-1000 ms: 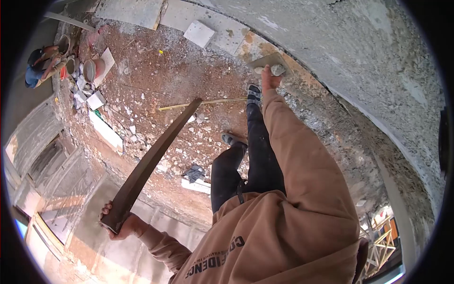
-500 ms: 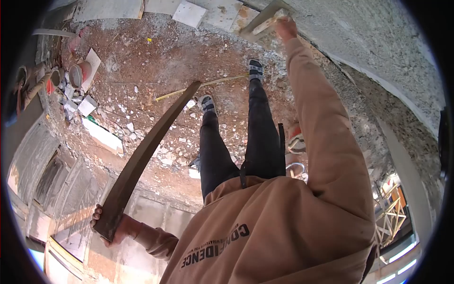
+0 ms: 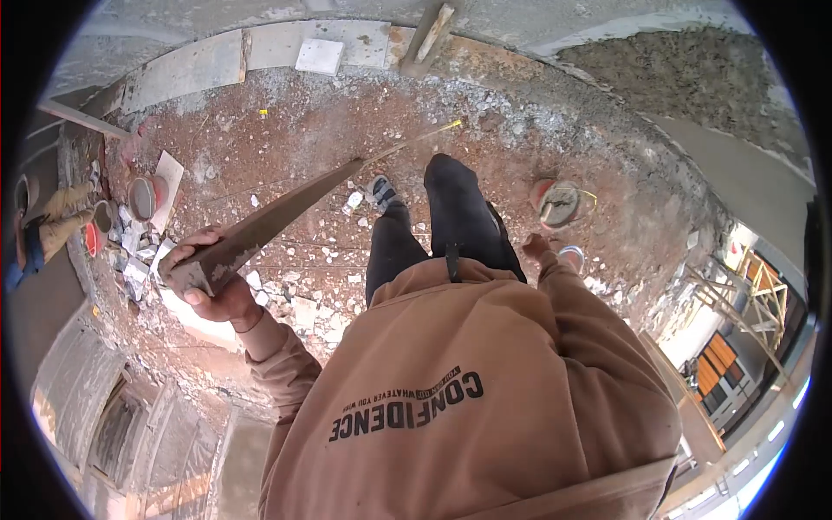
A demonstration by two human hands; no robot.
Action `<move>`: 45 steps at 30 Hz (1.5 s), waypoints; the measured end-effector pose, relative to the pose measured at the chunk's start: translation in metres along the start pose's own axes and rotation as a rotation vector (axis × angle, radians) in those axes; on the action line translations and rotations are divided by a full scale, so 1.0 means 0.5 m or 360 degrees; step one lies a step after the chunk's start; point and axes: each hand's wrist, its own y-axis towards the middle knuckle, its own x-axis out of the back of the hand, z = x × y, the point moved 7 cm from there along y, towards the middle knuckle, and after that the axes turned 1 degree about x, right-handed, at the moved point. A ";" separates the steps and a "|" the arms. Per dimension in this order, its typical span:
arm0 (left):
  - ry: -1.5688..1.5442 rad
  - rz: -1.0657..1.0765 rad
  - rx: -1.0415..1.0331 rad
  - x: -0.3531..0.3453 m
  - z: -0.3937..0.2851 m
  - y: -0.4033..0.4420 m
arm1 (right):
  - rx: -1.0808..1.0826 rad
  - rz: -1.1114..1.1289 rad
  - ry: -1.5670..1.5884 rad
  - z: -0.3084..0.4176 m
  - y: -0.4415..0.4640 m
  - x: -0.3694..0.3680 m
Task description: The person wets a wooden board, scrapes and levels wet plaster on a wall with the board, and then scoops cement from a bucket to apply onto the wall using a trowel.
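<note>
My left hand [image 3: 212,282] grips the near end of a long brown straight bar [image 3: 277,212], which stretches forward over the rubble-strewn floor. Low at my right side is my right hand [image 3: 537,246], small in view, with its fingers partly hidden; whether it holds anything is unclear. Just beyond it stands a bucket of grey mortar [image 3: 559,204]. A float with a pale handle [image 3: 434,33] rests at the foot of the wall ahead, apart from both hands. Past the bar's far end, a thin yellow strip [image 3: 425,135] lies on the floor.
Pale boards [image 3: 186,74] line the wall base, with a white tile [image 3: 320,56] on them. At the left, a co-worker's legs [image 3: 65,221] show beside buckets [image 3: 146,198] and broken pieces. Wooden framing [image 3: 763,299] stands at the far right.
My right hand has let go of the float by the wall and come back to my right side. My left hand has moved up with the bar. The view has turned.
</note>
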 end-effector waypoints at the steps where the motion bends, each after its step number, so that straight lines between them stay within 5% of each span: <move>1: 0.0056 0.0041 -0.0056 -0.034 -0.015 -0.011 | 0.0183 0.0118 -0.0048 -0.016 -0.057 -0.047; 3: 0.0076 0.0085 -0.0329 -0.062 0.000 -0.033 | 0.0138 0.0146 0.0216 -0.044 -0.125 -0.102; 5: 0.0080 0.0019 -0.0409 -0.107 0.007 -0.051 | -0.0282 -0.0005 0.0864 -0.061 -0.163 -0.133; 9: 0.0301 -0.0118 -0.0306 -0.285 -0.043 -0.052 | 0.0495 -0.0882 0.0213 0.013 -0.185 -0.064; 13: 0.0333 0.0197 -0.0388 -0.499 -0.155 -0.070 | 0.0267 -0.1124 0.1184 0.008 -0.238 0.042; 16: 0.0164 0.0367 -0.0346 -0.646 -0.228 -0.089 | 0.0139 -0.0921 0.1996 0.002 -0.269 0.103; 19: -0.0140 0.0255 -0.0236 -0.757 -0.260 -0.083 | 0.0268 -0.0877 0.2109 -0.023 -0.237 0.146; 32: -0.1062 0.0894 -0.0159 -1.058 -0.530 0.012 | 0.0670 0.0856 0.3823 -0.030 -0.015 0.542; 35: -0.1092 0.0828 -0.0140 -1.132 -0.535 0.024 | 0.0613 0.0916 0.4446 -0.049 0.039 0.675; 38: -0.1021 0.0680 -0.0095 -1.199 -0.479 0.049 | 0.1085 0.0344 0.4798 -0.112 0.128 0.777; 45: -0.1139 0.0646 0.0216 -1.383 -0.104 0.085 | 0.0638 -0.0009 0.4730 -0.316 0.381 0.879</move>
